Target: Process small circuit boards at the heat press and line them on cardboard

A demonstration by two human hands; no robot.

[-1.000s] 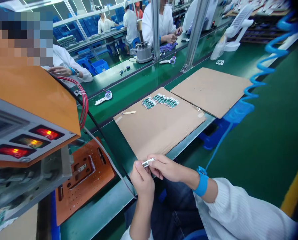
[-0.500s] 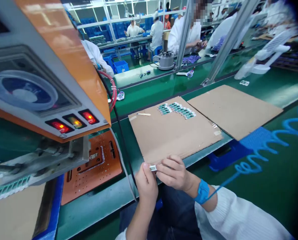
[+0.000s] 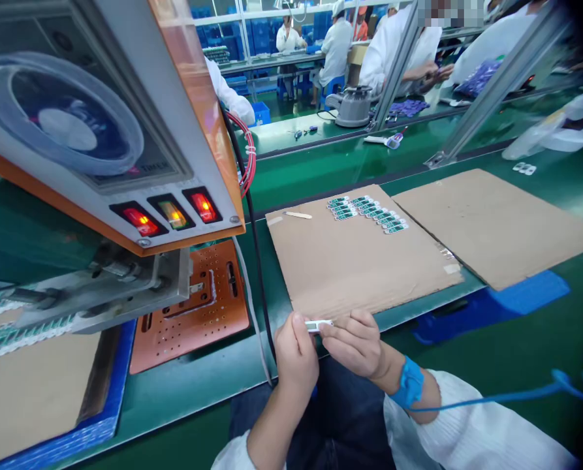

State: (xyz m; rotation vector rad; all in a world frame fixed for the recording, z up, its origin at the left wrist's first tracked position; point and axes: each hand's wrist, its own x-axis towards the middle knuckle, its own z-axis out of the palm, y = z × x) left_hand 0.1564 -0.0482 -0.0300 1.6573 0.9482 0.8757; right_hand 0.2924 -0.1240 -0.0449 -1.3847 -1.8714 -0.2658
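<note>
Between my hands, just off the table's front edge, is a small white plastic casing [image 3: 319, 326] with a narrow grey window. My left hand [image 3: 296, 356] is closed, its thumb and fingers pinching the casing's left end. My right hand [image 3: 356, 344] has its fingers bent against the other end, closed on it too. A blue strap [image 3: 409, 382] circles my right wrist, and a blue cord runs from it. Beyond my hands, several slim green-and-white pieces [image 3: 367, 210] lie in rows on a cardboard sheet [image 3: 340, 267], with a flat pale stick [image 3: 298, 215] to their left.
At left stands an orange-and-grey machine [image 3: 173, 163] with lit switches, above a copper-coloured perforated plate [image 3: 222, 307]. A black cable [image 3: 259, 274] hangs beside it. Another cardboard sheet [image 3: 497, 222] lies at right. Co-workers [image 3: 403, 59] sit beyond the metal frame.
The view has swung left, so the machine and table appear farther right. More of the white casing shows between my fingers; both hands keep hold of it.
</note>
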